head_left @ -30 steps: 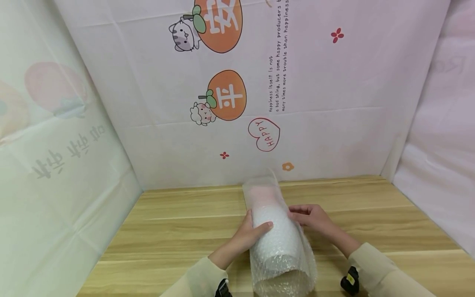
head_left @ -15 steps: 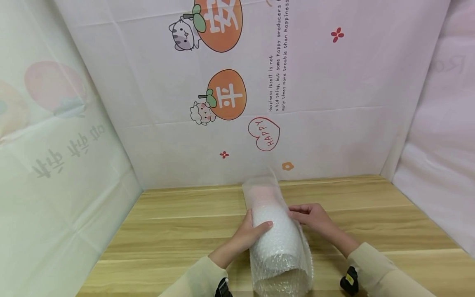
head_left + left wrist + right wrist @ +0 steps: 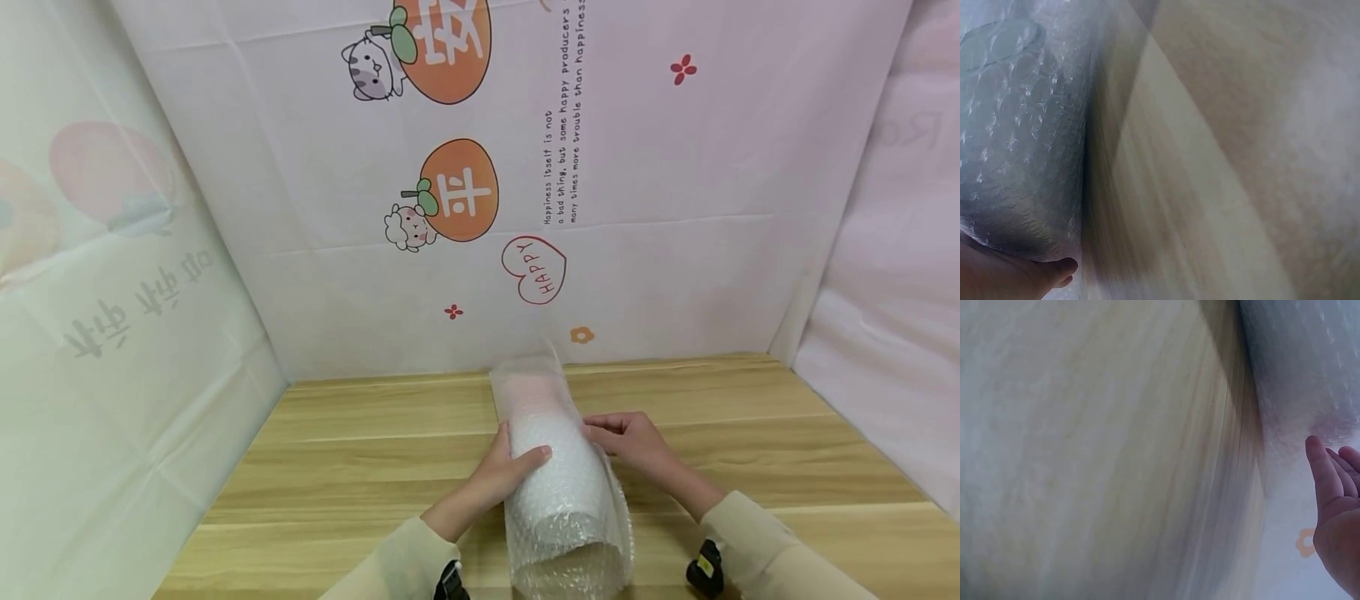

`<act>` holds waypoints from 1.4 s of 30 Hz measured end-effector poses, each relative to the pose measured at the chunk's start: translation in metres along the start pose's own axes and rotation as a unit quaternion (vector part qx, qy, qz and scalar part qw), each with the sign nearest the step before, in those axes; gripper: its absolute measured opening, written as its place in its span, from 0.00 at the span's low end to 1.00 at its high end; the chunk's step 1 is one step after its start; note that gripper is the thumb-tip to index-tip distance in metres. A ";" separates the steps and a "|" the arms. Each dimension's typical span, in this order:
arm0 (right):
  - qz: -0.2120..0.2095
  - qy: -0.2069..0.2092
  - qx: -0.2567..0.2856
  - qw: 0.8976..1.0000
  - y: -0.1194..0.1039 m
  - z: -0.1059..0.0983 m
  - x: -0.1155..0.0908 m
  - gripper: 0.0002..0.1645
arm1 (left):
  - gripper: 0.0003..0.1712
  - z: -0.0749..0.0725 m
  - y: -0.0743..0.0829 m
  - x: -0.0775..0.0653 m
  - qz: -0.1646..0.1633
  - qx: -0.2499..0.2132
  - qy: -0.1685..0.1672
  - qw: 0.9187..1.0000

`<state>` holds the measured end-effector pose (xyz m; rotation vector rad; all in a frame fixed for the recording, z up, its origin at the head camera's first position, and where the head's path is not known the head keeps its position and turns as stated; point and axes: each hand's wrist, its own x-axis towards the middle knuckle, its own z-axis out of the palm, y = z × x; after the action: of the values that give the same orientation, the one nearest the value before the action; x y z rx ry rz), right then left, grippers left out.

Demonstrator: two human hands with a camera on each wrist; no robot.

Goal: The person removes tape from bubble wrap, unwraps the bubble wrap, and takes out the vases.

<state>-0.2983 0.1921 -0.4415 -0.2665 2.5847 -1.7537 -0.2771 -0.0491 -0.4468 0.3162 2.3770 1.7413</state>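
Note:
A bundle of bubble wrap [image 3: 562, 475] lies lengthwise on the wooden table in the head view, its open end of loose layers toward me. Something pinkish shows faintly through the film at its far end. My left hand [image 3: 497, 477] grips the bundle's left side, thumb across the top and the other fingers mostly hidden. At the right edge, my right hand [image 3: 633, 440] pinches the film between thumb and fingers. The left wrist view has the bubble wrap [image 3: 1019, 137] close up, above part of the hand. In the right wrist view, fingertips [image 3: 1314, 447] meet the wrap.
The wooden table [image 3: 360, 467] runs back to a printed white cloth [image 3: 660, 250]. Similar cloth hangs on the left [image 3: 135, 400] and right [image 3: 885, 333]. A black strap device [image 3: 705, 568] sits at the right wrist, another [image 3: 450, 582] at the left.
Both hands keep their places on the bubble wrap. The loose film at the near right has drawn in slightly toward the bundle.

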 end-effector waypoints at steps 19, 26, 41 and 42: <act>-0.022 0.020 -0.025 0.999 0.007 0.004 0.000 0.21 | 0.61 0.000 0.000 -0.001 -0.009 0.010 0.001 1.000; -0.023 0.021 -0.009 0.999 0.006 0.004 -0.001 0.20 | 0.61 0.001 -0.002 0.001 -0.008 0.014 0.004 1.000; -0.024 0.000 0.005 1.000 0.007 0.001 -0.002 0.24 | 0.60 -0.001 -0.002 0.000 -0.010 0.013 0.002 1.000; -0.022 -0.002 0.005 1.000 0.007 0.001 -0.002 0.25 | 0.61 -0.001 -0.001 0.001 -0.011 0.013 0.002 1.000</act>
<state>-0.2969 0.1943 -0.4479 -0.3291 2.5859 -1.7781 -0.2779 -0.0502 -0.4479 0.2900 2.3985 1.7055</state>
